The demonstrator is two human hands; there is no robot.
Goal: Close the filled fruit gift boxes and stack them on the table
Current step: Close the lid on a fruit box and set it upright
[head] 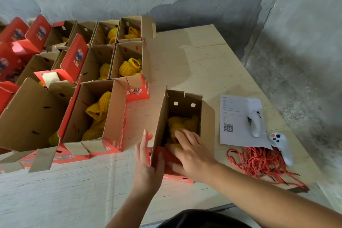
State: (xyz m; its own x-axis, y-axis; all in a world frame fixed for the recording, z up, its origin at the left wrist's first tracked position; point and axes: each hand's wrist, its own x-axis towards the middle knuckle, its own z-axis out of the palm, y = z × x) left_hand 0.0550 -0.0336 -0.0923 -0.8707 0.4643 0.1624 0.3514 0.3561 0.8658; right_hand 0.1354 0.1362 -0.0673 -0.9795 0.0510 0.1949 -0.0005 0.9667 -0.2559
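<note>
Two hands on corrugated cardboard box point(182, 114): left hand point(148, 164) fingers grip flap, right hand point(190, 155) fingers relaxed inside.

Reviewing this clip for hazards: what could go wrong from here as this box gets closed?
The right hand reaches into the open box among the netted fruit, so a flap folded by the left hand might pinch fingers or bruise fruit. The loose red cords nearby could snag a sliding box.

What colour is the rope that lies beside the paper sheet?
The rope is red, a loose tangle on the table; the head view shows it.
</note>
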